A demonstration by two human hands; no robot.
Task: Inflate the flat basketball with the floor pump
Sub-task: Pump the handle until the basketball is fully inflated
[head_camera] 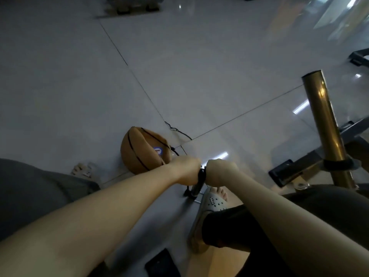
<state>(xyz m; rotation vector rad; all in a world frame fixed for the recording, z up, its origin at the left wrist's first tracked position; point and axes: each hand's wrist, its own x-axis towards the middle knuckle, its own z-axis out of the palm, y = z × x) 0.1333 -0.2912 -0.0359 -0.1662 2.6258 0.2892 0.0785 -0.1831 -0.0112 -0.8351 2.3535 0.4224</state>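
Note:
A flat orange basketball, caved in on top, lies on the tiled floor just beyond my hands. A thin black hose runs from it across the tiles. My left hand and my right hand grip the two sides of the floor pump's handle, fists side by side. Between them shows the black top of the pump, and its metal barrel drops to the floor below. My right foot in a grey clog stands by the pump's base.
A brass-coloured post on a dark metal frame rises at the right. A dark phone lies on the floor near the bottom edge. My left foot stands left of the ball. Dark furniture feet show at the far top.

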